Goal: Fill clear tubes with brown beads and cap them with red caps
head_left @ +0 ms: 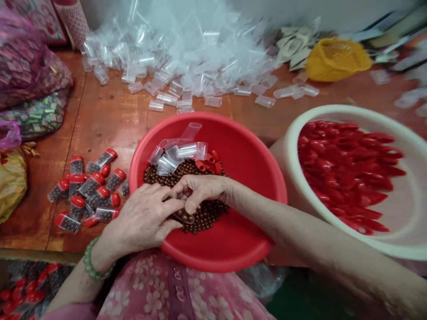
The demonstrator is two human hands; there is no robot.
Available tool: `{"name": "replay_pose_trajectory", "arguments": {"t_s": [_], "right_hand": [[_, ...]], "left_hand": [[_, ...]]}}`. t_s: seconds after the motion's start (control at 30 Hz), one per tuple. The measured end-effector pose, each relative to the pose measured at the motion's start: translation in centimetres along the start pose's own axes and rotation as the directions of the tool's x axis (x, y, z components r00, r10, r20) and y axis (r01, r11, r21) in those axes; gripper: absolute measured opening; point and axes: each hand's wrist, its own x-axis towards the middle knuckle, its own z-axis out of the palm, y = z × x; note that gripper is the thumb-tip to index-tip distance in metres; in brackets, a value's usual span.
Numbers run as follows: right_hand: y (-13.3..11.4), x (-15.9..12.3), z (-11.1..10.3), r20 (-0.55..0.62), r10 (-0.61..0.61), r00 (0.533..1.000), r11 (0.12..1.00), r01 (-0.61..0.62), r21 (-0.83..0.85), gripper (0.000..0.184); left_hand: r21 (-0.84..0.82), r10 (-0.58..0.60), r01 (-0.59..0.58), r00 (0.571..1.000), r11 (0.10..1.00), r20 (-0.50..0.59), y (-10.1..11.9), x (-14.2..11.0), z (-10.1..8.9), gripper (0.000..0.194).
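Over the near half of a red basin point(253, 178), my two hands meet. My left hand point(143, 215) is closed around a small clear plastic tube point(183, 217) with brown beads in it. The fingers of my right hand point(203, 189) are pinched together right at the tube; what they hold is hidden. Below the hands lies a heap of loose brown beads point(207, 220). Several empty clear tubes point(176, 155) rest on the beads at the back, with a few red plastic caps point(211, 163) beside them.
A white tub point(293, 164) of red caps stands to the right. Filled, red-capped tubes point(93, 184) lie left of the basin. Clear tubes point(200, 66) are piled at the back, near a yellow basket point(333, 60). Full plastic bags point(33, 71) sit far left.
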Motion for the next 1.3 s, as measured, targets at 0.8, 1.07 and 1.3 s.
{"name": "replay_pose_trajectory", "arguments": {"t_s": [0.8, 1.07, 1.3], "right_hand": [[-0.2, -2.2, -1.2, -0.840, -0.302, 0.450, 0.310, -0.787, -0.533, 0.027], [-1.2, -5.2, 1.7, -0.792, -0.427, 0.436, 0.484, -0.629, -0.608, 0.019], [-1.8, -7.2, 5.6, -0.747, -0.584, 0.317, 0.767, -0.087, -0.636, 0.018]], "left_hand": [[-0.638, -0.168, -0.004, 0.964, 0.770, -0.208, 0.6, 1.3, 0.2, 0.013], [-0.785, -0.210, 0.016, 0.967, 0.619, -0.146, 0.4, 1.0, 0.1, 0.017], [-0.810, -0.268, 0.026, 0.949, 0.585, -0.164, 0.1, 2.0, 0.9, 0.021]]}}
